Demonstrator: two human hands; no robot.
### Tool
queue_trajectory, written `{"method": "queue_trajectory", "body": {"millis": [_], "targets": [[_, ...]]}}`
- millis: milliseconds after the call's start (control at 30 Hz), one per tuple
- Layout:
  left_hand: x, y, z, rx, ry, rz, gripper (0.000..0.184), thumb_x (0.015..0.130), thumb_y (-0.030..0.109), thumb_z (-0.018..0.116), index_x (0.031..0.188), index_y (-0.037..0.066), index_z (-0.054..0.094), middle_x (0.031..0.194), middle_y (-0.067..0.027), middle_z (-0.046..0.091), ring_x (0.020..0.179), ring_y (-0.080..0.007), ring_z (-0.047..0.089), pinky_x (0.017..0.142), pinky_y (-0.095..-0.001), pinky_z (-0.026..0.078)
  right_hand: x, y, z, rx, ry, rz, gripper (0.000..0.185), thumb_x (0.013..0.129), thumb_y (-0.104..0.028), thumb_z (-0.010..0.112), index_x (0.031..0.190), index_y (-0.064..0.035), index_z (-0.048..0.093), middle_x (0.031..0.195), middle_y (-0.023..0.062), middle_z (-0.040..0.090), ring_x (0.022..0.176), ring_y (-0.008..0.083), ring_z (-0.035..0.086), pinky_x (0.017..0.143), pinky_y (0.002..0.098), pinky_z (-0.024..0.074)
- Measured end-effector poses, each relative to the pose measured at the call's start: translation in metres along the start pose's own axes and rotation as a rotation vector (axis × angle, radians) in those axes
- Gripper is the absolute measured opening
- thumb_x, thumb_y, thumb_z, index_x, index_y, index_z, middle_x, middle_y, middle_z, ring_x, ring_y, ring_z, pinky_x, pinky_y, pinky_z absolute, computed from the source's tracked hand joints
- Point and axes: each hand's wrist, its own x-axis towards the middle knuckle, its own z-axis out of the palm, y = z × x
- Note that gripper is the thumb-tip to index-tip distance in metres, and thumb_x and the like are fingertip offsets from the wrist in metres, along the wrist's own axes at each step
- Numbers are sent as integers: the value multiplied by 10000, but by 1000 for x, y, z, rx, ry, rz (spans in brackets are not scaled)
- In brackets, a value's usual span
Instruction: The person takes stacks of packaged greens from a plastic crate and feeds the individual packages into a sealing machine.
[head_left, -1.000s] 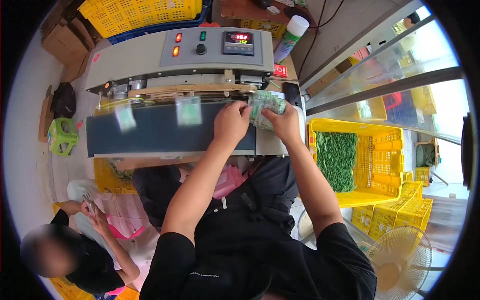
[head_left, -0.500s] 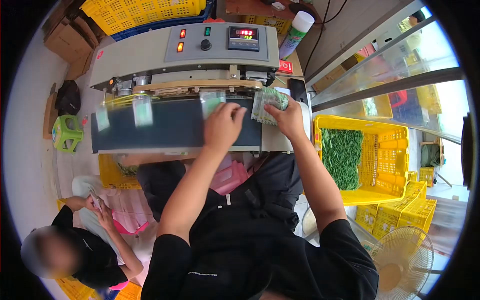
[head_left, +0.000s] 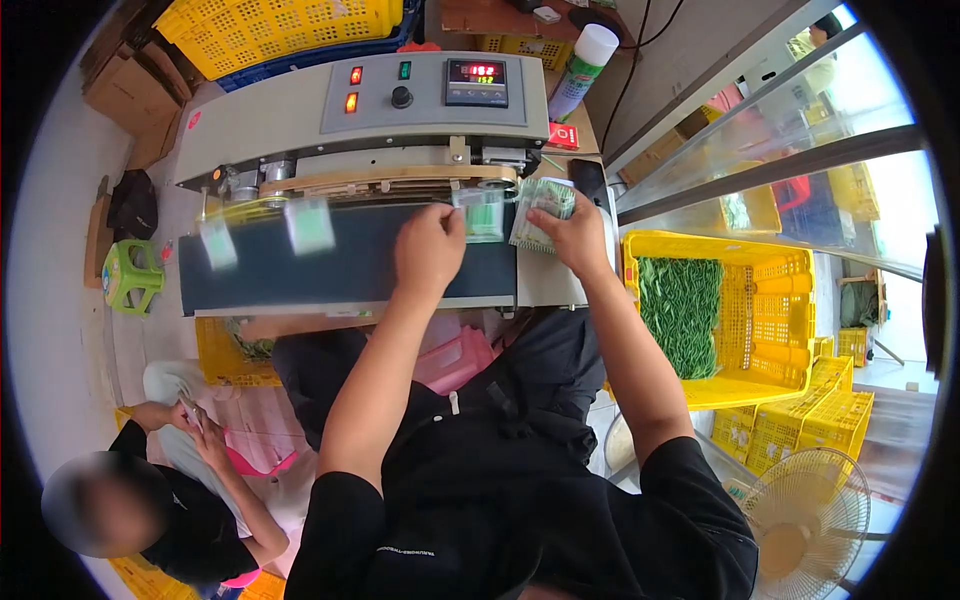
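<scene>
1. I judge the step in hand to be feeding packets into the machine [head_left: 270, 120] one by one — a packet [head_left: 480, 216] lies at the right end of the belt [head_left: 370, 275], upper centre of the frame.
2. The next move, I'd say, calls for keeping its top edge straight, then drawing a single packet off the stack [head_left: 541, 194].
3. My right hand [head_left: 580, 236], right of upper centre, grips the stack, thumb on top.
4. My left hand [head_left: 430, 250] sits at the packet's left edge, fingers curled — whether they pinch it, I cannot tell.
</scene>
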Motion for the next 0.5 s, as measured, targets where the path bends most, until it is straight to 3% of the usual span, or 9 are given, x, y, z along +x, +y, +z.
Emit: {"method": "queue_trajectory", "body": {"millis": [100,133,233,300,333,367,500], "targets": [[-11,9,-20,-30,310,155,236,906,299,719,910,69,663,857,-115,667,822,-329,677,692,-439,543,0,0,0,19,3,-6,428,833,-88,822,1211,9,645,992,86,753,860,144,711,774,302,570],[-16,10,-19,-60,291,192,237,906,294,725,889,66,659,865,-110,656,822,-321,675,691,-430,540,0,-3,1,18,3,-21,434,834,-88,823,1216,9,642,995,87,752,868,144,711,778,301,569],[-22,24,0,-83,-35,184,231,908,280,720,930,53,682,878,-108,674,835,-329,679,722,-435,544,-4,-15,4,40,-49,-29,449,830,-85,828,1225,10,637,999,84,747,870,130,700,781,294,564],[-16,30,22,-106,-68,131,218,910,261,707,985,56,704,903,-117,696,858,-346,684,738,-445,544,2,-3,8,11,-67,-63,456,825,-86,833,1226,10,637,996,79,744,871,124,691,784,292,560],[-9,34,26,-154,-72,138,208,911,249,688,970,53,722,889,-150,720,851,-367,691,744,-458,547,3,-4,7,-18,-80,-87,463,821,-87,838,1227,10,638,994,75,741,872,118,682,787,290,556],[-5,36,28,-161,-70,144,208,911,249,688,970,53,722,889,-150,720,851,-367,691,744,-458,547,2,-4,6,23,-63,-108,505,774,-172,878,1181,27,655,949,140,742,838,173,689,775,333,551],[4,33,25,-131,-121,-10,256,924,284,649,881,48,737,795,-203,707,789,-403,695,724,-491,549,0,-9,-3,-38,-71,-46,535,768,-209,891,1184,33,656,957,133,745,854,168,691,788,326,551]]}}
